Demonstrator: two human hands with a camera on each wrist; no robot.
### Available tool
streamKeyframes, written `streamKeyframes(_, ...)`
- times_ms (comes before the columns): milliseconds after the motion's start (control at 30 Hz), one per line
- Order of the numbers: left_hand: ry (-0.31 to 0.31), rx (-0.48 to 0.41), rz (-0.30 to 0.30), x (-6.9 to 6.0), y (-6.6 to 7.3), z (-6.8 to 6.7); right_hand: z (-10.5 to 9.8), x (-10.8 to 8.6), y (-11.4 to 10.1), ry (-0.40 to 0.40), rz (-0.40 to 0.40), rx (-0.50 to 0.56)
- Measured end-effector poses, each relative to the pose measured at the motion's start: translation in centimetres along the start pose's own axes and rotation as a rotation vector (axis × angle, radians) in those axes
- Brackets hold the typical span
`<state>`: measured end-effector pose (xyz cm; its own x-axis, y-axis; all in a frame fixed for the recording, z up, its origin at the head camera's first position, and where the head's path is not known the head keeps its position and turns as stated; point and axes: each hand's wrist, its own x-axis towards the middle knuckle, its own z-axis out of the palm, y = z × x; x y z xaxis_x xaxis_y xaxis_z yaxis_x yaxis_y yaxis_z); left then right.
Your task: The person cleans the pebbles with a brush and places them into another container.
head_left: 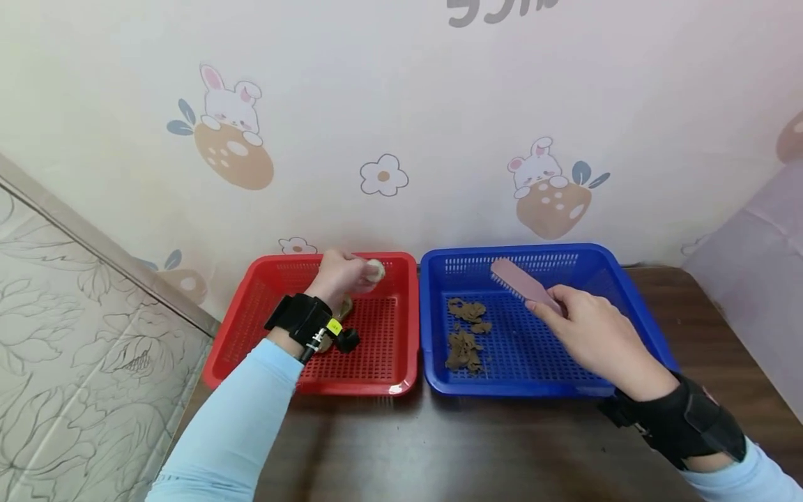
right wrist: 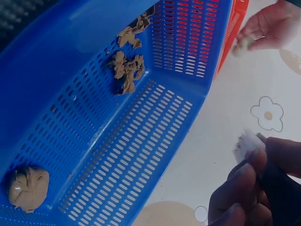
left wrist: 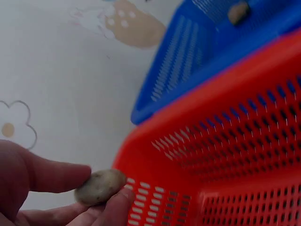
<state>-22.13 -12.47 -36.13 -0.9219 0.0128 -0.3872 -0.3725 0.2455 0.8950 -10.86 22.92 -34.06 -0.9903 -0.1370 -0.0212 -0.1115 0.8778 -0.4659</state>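
Note:
My left hand (head_left: 341, 273) is over the back of the red basket (head_left: 408, 328) and pinches a pale, speckled, stone-like oval (left wrist: 101, 187) between thumb and fingers. My right hand (head_left: 590, 331), above the blue basket (head_left: 514, 388), grips a pink brush (head_left: 525, 282) by its handle. White bristles (right wrist: 248, 145) show in the right wrist view. The brush and the oval are well apart. Beneath my left wrist lie more pale things (head_left: 343, 307) in the red basket, mostly hidden.
Crumpled brown clay-like pieces (head_left: 464, 351) lie at the blue basket's left side. A rounder brown lump (right wrist: 29, 188) also sits inside it. Both baskets stand side by side on a dark wooden table (head_left: 426, 446), against a patterned wall (head_left: 439, 125).

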Motion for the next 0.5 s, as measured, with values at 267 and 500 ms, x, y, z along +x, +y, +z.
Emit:
streamKeyframes(267,-0.004,0.250,-0.058,1.3,-2.0,0.3,0.6,0.3,-0.1,-0.025,-0.001,0.006)
streamKeyframes(500,-0.050,0.240,-0.076,2.3,-2.8,0.8,0.7,0.5,-0.1,-0.011,0.007,-0.008)
